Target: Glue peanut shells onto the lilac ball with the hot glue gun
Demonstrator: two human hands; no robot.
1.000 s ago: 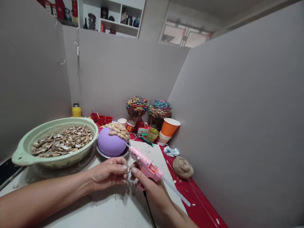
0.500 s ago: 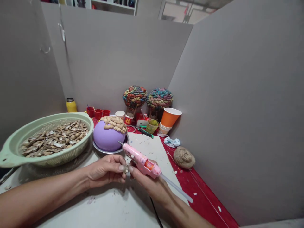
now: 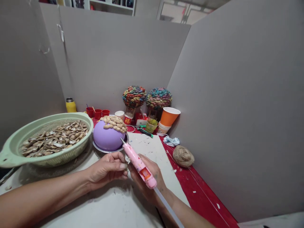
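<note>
My right hand (image 3: 152, 174) is wrapped round a pink hot glue gun (image 3: 136, 161). Its metal nozzle points up and left, and a clear glue stick (image 3: 167, 204) trails from its back end. Close beside it, my left hand (image 3: 109, 169) is closed in a pinch on a small pale peanut shell (image 3: 127, 159), mostly hidden by the fingers. Just beyond both hands, a purple balloon (image 3: 106, 136) rests in a metal bowl (image 3: 102, 151). Peanut shells (image 3: 115, 123) cover its top and upper right side.
At left stands a green colander (image 3: 89, 134) of peanut shells. Red cups (image 3: 98, 113), a yellow bottle (image 3: 70, 105), two colourful shell-covered balls (image 3: 134, 96), an orange paper cup (image 3: 169, 117) and green-handled pliers (image 3: 146, 132) stand behind. A twine ball (image 3: 183, 156) lies right. Grey partitions (image 3: 114, 57) enclose the table.
The glue gun has turned in my right hand, its nozzle tipping up and its back end swinging down and left. My left hand has barely moved and keeps its pinch.
</note>
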